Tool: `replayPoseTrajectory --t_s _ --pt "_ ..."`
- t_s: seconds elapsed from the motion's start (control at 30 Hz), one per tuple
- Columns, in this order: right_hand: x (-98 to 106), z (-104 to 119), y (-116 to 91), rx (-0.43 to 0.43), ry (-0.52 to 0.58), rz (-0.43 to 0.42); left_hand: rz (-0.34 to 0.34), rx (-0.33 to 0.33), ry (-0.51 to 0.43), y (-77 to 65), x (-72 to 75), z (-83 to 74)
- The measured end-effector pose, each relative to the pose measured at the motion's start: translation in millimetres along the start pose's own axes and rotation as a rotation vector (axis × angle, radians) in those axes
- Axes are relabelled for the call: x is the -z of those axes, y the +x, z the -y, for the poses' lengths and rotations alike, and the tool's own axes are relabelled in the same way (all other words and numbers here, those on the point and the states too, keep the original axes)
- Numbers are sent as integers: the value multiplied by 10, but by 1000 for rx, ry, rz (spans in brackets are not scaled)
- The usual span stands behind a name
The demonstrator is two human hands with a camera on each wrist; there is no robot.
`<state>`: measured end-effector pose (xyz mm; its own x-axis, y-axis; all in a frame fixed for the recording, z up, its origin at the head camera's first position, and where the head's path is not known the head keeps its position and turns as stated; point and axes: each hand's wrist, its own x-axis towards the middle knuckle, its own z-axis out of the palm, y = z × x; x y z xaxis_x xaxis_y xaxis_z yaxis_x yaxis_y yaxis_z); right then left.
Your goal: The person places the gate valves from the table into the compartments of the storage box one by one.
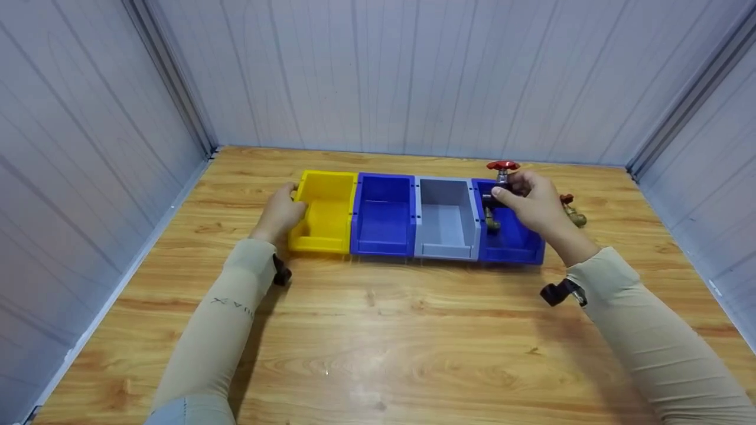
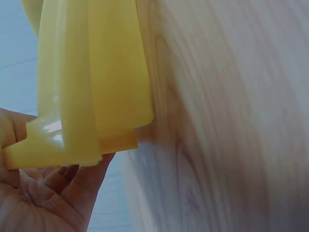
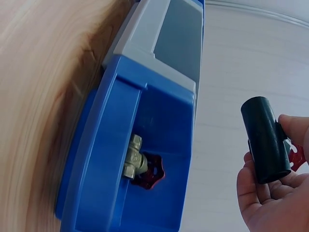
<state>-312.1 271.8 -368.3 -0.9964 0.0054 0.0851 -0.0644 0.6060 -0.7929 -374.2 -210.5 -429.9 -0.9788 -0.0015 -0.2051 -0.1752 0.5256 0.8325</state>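
Observation:
My right hand [image 1: 540, 206] holds a black valve [image 1: 501, 190] with a red handwheel, raised over the right-hand blue bin [image 1: 512, 255]. In the right wrist view, thumb and fingers pinch the black, pipe-shaped body [image 3: 263, 139] of that valve. Inside the same bin lies a brass valve [image 3: 135, 160] with a dark red handwheel. At the other end of the row, my left hand [image 1: 279, 213] grips the side wall of the yellow bin [image 1: 325, 215]. The left wrist view shows thumb and fingers on either side of the bin's edge [image 2: 53, 145].
Between the yellow bin and the right-hand one stand another blue bin [image 1: 383, 221] and a grey bin [image 1: 447, 224], all joined side by side. A second brass valve [image 1: 575, 216] with a red handle lies on the wooden table [image 1: 378, 330], right of the row. White panels [image 1: 378, 77] enclose the table.

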Motion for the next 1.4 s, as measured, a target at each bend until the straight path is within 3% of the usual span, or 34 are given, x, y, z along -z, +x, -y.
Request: replayPoseTrajectory --t_s 0.37,0.6,1.4 --pt "-113 97 -22 -10 44 32 -12 -5 23 -11 -1 5" --pt "-186 154 -28 -5 77 45 -19 -43 71 31 7 26" --pt "-388 252 -14 30 128 44 -12 -17 53 44 0 -5"
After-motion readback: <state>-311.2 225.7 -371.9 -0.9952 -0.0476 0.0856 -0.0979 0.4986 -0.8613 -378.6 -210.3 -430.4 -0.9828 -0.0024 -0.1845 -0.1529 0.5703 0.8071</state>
